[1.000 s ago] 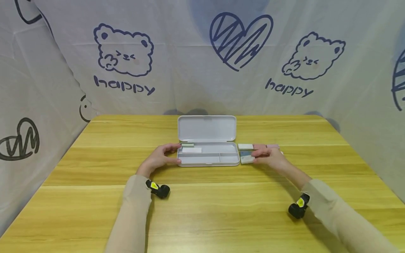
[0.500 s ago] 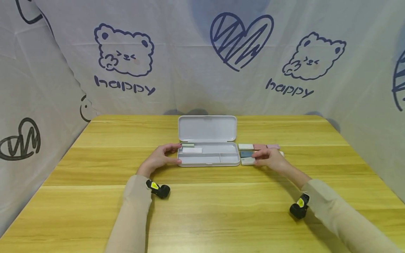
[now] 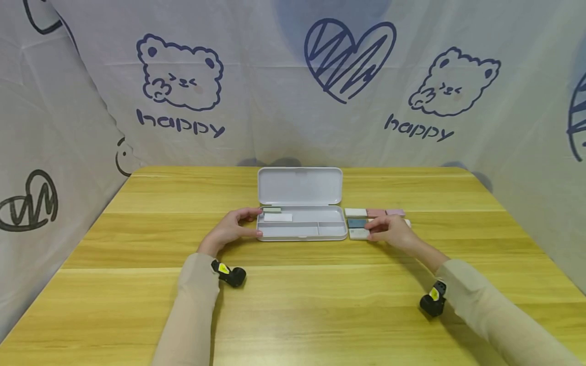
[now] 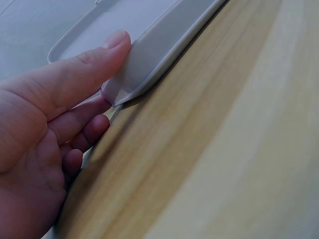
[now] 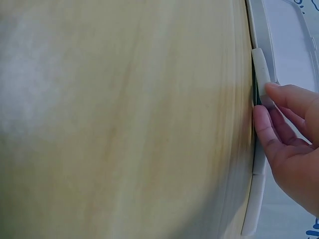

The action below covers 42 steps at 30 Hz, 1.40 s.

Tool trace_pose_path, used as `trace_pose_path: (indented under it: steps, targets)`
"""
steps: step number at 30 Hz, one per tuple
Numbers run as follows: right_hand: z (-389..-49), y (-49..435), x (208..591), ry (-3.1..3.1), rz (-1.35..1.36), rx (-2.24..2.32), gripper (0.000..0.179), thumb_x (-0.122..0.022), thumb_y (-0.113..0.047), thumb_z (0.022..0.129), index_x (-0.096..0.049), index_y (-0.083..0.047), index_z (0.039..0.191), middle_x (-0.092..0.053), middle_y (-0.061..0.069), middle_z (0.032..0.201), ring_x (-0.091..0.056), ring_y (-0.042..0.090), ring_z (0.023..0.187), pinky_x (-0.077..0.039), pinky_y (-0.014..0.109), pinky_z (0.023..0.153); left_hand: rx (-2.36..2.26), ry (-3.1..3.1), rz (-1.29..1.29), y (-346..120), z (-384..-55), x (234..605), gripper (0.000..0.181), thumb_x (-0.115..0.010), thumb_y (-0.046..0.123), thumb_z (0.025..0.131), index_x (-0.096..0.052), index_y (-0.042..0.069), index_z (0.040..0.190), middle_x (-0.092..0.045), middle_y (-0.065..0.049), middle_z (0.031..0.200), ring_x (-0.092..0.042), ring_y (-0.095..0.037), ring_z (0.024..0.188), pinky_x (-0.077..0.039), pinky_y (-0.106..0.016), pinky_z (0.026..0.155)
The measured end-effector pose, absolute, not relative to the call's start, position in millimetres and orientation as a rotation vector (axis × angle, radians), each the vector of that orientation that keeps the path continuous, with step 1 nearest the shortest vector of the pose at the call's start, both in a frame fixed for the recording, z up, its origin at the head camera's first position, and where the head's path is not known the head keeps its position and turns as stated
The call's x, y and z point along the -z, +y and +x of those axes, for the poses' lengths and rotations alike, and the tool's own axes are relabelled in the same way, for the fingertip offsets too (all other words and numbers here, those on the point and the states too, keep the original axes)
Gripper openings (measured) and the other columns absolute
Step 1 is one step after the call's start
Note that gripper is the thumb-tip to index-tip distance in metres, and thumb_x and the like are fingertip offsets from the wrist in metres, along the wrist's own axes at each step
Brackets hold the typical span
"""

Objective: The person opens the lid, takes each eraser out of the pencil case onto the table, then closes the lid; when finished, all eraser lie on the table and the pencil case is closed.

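Observation:
A white pencil case [image 3: 299, 231] lies on the table with its lid [image 3: 299, 186] raised at the back. My left hand [image 3: 229, 227] holds the case's left end, thumb at the front corner and fingers at the back one. In the left wrist view the thumb [image 4: 102, 62] overlaps the rim. To the right of the case, my right hand [image 3: 391, 230] pinches the right end of a small whitish rectangular block [image 3: 358, 234]. The right wrist view shows this block [image 5: 260, 69] between thumb and fingers. Directly behind it lies a blue block [image 3: 356, 223].
A white block [image 3: 355, 212], a pink one [image 3: 376, 212] and a lilac one [image 3: 394, 212] form a back row. Inside the case, a pale green block [image 3: 272, 210] and a white block [image 3: 277, 217] sit at the left of the rear compartment. A printed cloth [image 3: 265, 91] hangs behind the table.
The whitish block in my right hand has come down from a tilt to lie flat in front of the blue block. My left hand and the case stay put.

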State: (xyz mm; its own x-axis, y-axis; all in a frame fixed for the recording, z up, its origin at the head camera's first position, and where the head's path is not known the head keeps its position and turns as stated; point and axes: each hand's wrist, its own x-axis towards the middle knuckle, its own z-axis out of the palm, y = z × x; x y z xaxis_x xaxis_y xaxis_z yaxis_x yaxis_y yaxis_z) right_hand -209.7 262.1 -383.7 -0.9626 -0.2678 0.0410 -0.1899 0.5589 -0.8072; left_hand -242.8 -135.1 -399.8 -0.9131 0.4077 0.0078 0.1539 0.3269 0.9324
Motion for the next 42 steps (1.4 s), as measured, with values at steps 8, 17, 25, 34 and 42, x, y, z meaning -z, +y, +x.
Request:
trace_pose_path:
  steps: [8, 17, 25, 34, 42]
  targets:
    - [-209.8, 262.2, 385.8, 2.717, -0.435, 1.345, 0.020, -0.069, 0.003, 0.073, -0.063, 0.013, 0.089, -0.064, 0.017, 0.082, -0.052, 0.010, 0.068, -0.043, 0.019, 0.056, -1.614, 2.372, 0.503, -134.5, -242.7, 400.5, 0.059, -0.075, 0.006, 0.070, -0.050, -0.002, 0.124, -0.049, -0.016, 0.121, -0.041, -0.028, 0.109, -0.029, -0.039, 0.096]
    - [-211.3, 260.1, 381.3, 2.768, -0.402, 1.288, 0.021, -0.070, 0.002, 0.072, -0.064, 0.012, 0.089, -0.063, 0.018, 0.086, -0.049, 0.012, 0.068, -0.042, 0.019, 0.056, -1.623, 2.362, 0.486, -133.6, -242.8, 399.8, 0.059, -0.075, 0.005, 0.070, -0.050, -0.001, 0.124, -0.049, -0.015, 0.122, -0.041, -0.028, 0.109, -0.029, -0.038, 0.096]
    - [-213.5, 253.4, 371.2, 2.801, -0.445, 1.303, 0.015, -0.068, 0.001, 0.075, -0.065, 0.011, 0.086, -0.064, 0.018, 0.084, -0.053, 0.013, 0.068, -0.043, 0.019, 0.056, -1.617, 2.365, 0.503, -134.2, -243.1, 399.7, 0.060, -0.075, 0.007, 0.070, -0.050, -0.001, 0.124, -0.049, -0.015, 0.121, -0.041, -0.028, 0.108, -0.029, -0.039, 0.095]
    - [-222.3, 236.4, 368.0, 2.777, -0.481, 1.339, 0.017, -0.067, -0.002, 0.077, -0.065, 0.010, 0.090, -0.065, 0.014, 0.083, -0.056, 0.012, 0.072, -0.044, 0.019, 0.060, -1.603, 2.377, 0.504, -134.6, -243.2, 400.1, 0.060, -0.075, 0.006, 0.070, -0.050, -0.001, 0.124, -0.049, -0.015, 0.121, -0.041, -0.028, 0.108, -0.030, -0.038, 0.095]
    - [-230.1, 215.2, 366.4, 2.764, -0.469, 1.386, 0.018, -0.066, -0.001, 0.078, -0.065, 0.010, 0.091, -0.065, 0.014, 0.084, -0.054, 0.009, 0.069, -0.044, 0.019, 0.060, -1.600, 2.377, 0.512, -135.3, -243.2, 400.2, 0.060, -0.074, 0.008, 0.071, -0.049, -0.002, 0.125, -0.049, -0.017, 0.122, -0.040, -0.029, 0.108, -0.029, -0.040, 0.095]
